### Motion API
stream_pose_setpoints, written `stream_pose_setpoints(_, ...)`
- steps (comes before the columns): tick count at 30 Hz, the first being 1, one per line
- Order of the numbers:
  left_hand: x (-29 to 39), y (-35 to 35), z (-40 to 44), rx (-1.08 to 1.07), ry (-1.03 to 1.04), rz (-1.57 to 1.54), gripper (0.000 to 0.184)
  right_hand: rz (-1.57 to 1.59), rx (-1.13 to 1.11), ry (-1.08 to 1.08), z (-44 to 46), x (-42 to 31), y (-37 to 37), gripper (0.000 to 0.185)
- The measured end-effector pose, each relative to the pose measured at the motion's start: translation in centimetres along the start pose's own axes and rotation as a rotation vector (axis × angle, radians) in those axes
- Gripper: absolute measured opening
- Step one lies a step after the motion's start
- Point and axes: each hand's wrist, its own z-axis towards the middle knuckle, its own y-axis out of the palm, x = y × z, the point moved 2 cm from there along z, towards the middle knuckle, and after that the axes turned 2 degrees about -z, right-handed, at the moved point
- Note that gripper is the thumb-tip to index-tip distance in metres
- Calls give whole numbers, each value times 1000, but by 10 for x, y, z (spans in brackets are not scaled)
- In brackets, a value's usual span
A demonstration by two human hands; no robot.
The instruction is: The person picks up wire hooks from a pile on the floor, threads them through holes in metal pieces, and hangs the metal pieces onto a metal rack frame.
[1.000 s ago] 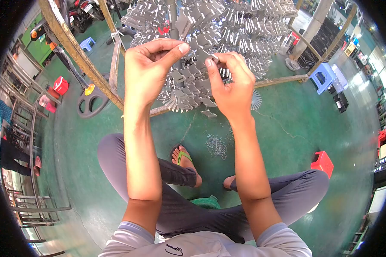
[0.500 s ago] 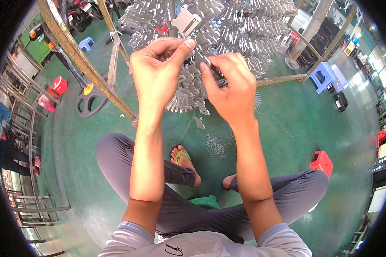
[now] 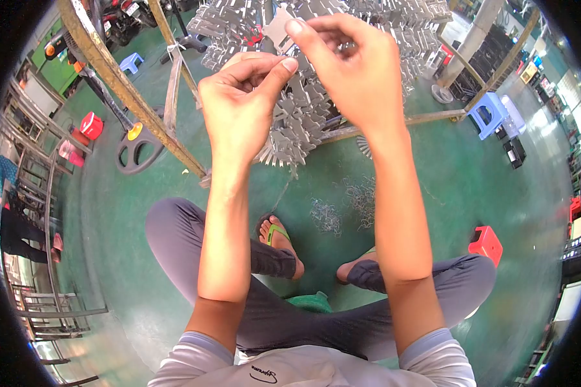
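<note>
My left hand [image 3: 242, 87] is closed, thumb pressed against the curled index finger; whatever lies in that pinch is too small to make out. Above it, my right hand [image 3: 361, 68] has its thumb on the right edge of a flat grey metal plate [image 3: 277, 29] with a slot, fingers curled behind. The fingers hide part of this plate. Close behind both hands hang dense rows of similar bent metal plates [image 3: 297, 119], stacked in a large cluster.
A rusty metal frame [image 3: 132, 97] stands around the cluster. Thin wire pieces [image 3: 327, 216] lie in piles on the green floor. There is a red stool [image 3: 485, 245] at the right and a blue stool [image 3: 487, 115] farther back. A person's legs [image 3: 22, 235] show at far left.
My right hand has moved up from beside the left hand to the slotted plate. The left hand stays pinched in nearly the same place. The hanging plates have shifted slightly.
</note>
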Motion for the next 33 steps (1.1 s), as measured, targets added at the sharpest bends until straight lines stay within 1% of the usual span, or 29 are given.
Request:
stream_pose_setpoints(1, 1, 0, 1, -6, 25, 25, 10, 7, -48, 55, 6, -5, -2, 31)
stream_pose_setpoints(3, 3, -2, 0, -9, -15, 17, 10, 23, -152, 161, 16, -14, -3, 23)
stream_pose_setpoints(4, 3, -3, 0, -8, -36, 14, 11, 69, -124, 166, 18, -17, -3, 18)
stream_pose_setpoints(7, 1, -5, -1, 0, -18, -72, 12, -4, -162, 305, 22, -20, -10, 20)
stream_pose_setpoints(8, 0, -5, -1, 7, -10, -68, 12, 49, -122, 145, 20, -7, -11, 23)
stream_pose_setpoints(11, -1, -4, 0, 30, 23, -49, 11, -31, -137, 302, 22, -11, -13, 25)
stream_pose_setpoints(14, 1, -1, -1, 61, 72, -4, 9, 0, -160, 291, 23, -10, -15, 26)
stream_pose_setpoints(17, 4, 1, -3, 92, 135, 54, 9, -47, -177, 371, 27, -23, -15, 29)
stream_pose_setpoints(20, 0, 3, -4, 106, 221, 104, 10, -17, -238, 270, 24, -22, -22, 30)
stream_pose_setpoints(23, -10, 4, -6, 105, 269, 159, 11, 14, -197, 211, 17, -20, -18, 31)
stream_pose_setpoints(24, -10, 3, -6, 97, 261, 173, 11, -35, -122, 300, 13, -36, -12, 30)
stream_pose_setpoints(26, -14, 2, -4, 85, 242, 138, 13, 33, -119, 424, 0, -45, -12, 29)
stream_pose_setpoints(27, -15, 1, -6, 79, 196, 134, 13, 35, -140, 274, -10, -21, -13, 24)
stream_pose_setpoints(28, -16, 0, -6, 76, 155, 129, 13, 42, -160, 124, -21, 4, -13, 26)
stream_pose_setpoints(29, -14, 0, -5, 74, 116, 125, 13, -25, -212, 220, -40, 22, -14, 27)
stream_pose_setpoints(30, 4, 5, -5, 89, -17, 78, 10, -92, -263, 313, -55, 33, -15, 28)
stream_pose_setpoints(31, 1, 6, -7, 88, 16, 52, 9, -159, -314, 406, -72, 46, -15, 30)
stream_pose_setpoints(33, -7, 7, -9, 83, 86, 0, 7, -325, -547, 461, -115, 79, -9, 40)
